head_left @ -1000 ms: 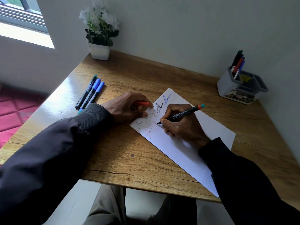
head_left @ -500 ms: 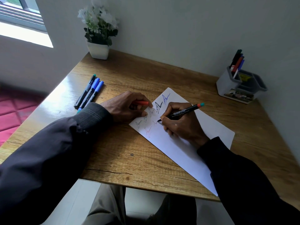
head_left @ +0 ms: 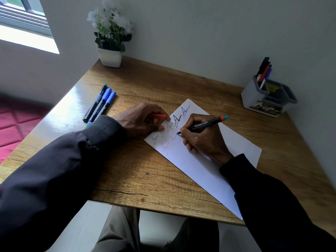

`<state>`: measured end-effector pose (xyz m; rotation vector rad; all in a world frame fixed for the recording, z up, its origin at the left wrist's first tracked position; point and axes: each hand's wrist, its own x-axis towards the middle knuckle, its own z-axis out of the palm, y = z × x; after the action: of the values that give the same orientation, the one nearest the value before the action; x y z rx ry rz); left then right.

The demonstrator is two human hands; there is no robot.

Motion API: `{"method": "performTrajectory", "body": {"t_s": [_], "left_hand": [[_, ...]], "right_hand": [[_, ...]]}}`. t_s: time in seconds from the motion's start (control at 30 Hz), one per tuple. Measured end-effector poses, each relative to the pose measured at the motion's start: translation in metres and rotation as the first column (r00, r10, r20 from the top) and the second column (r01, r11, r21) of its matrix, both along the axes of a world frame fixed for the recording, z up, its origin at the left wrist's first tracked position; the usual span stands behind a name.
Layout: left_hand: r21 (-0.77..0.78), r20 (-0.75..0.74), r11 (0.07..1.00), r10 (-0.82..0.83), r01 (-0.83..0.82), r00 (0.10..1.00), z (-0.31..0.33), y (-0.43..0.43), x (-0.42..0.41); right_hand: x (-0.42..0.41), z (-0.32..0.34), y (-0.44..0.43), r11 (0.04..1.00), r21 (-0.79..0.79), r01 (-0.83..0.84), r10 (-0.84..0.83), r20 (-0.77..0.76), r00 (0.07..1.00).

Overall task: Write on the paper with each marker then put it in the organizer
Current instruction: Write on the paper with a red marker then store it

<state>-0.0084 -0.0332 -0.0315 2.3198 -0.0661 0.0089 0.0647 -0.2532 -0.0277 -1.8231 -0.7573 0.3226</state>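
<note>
A white paper (head_left: 203,171) lies slanted on the wooden desk (head_left: 141,179), with several scribbles in black, blue and red near its far end. My right hand (head_left: 201,139) grips a black marker (head_left: 205,124) with an orange and teal end, its tip touching the paper. My left hand (head_left: 140,120) rests on the paper's left corner and holds the orange cap (head_left: 157,116). Three markers (head_left: 99,104), two with blue caps, lie side by side at the desk's left. A grey organizer (head_left: 254,95) at the far right holds several markers.
A white pot with white flowers (head_left: 110,42) stands at the desk's far left corner against the wall. A window is at the upper left. A red quilted surface lies below the desk's left edge. My knees show under the near edge.
The right hand and marker tip have shifted slightly along the paper, adding to the red scribble. The left hand stays in place with the cap.
</note>
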Motion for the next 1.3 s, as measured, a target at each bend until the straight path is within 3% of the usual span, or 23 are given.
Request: {"method": "performTrajectory", "body": {"t_s": [0.17,0.43,0.63,0.87,1.0,1.13,1.3], "left_hand": [[0.012,0.005,1.000,0.000,0.000,1.000,0.000,0.001,0.000],[0.021,0.025,1.000,-0.011,0.011,1.000,0.001,0.001,-0.001],[0.019,0.017,1.000,-0.008,0.008,1.000,0.000,0.001,0.001],[0.023,0.026,1.000,-0.017,0.016,1.000,0.001,0.000,-0.001],[0.019,0.015,1.000,-0.018,0.017,1.000,0.000,0.000,0.001],[0.013,0.012,1.000,-0.012,0.012,1.000,-0.001,0.001,0.001],[-0.002,0.019,1.000,-0.028,0.028,0.999,0.000,0.001,-0.001]], "right_hand": [[0.000,0.001,-0.002,0.999,0.024,-0.028,0.028,0.003,1.000],[-0.001,0.005,-0.005,0.962,-0.038,-0.272,0.273,0.038,0.961],[-0.004,0.003,-0.005,0.989,0.037,-0.141,0.141,-0.011,0.990],[0.000,0.002,-0.006,0.960,-0.039,-0.278,0.280,0.057,0.958],[0.000,-0.002,-0.004,0.981,-0.013,-0.195,0.196,0.080,0.977],[0.001,-0.004,-0.005,0.993,0.074,-0.092,0.093,-0.007,0.996],[0.010,-0.006,-0.005,0.986,0.143,-0.089,0.099,-0.066,0.993]]}}
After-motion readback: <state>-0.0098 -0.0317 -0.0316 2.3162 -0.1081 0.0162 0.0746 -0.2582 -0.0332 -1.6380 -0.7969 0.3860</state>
